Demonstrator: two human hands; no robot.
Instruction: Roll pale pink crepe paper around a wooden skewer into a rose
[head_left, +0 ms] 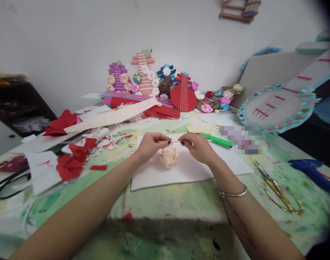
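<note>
Your left hand (151,142) and right hand (198,146) each pinch an end of the stick (175,141), lying sideways, with the flower (168,156) just under it, maybe touching.

Craft workshop: paper flowers (151,77), scissors (278,189)

Bare forearms (100,196), silver bangle (233,194), seemingly dark nails (169,143)

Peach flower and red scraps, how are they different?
The peach flower is pale and shaped into a puffy bloom; the red scraps are bright, loose, crumpled pieces. The peach flower sits on the white sheet, below the thin stick; the red scraps lie left of the sheet. Both look like craft paper.
</note>
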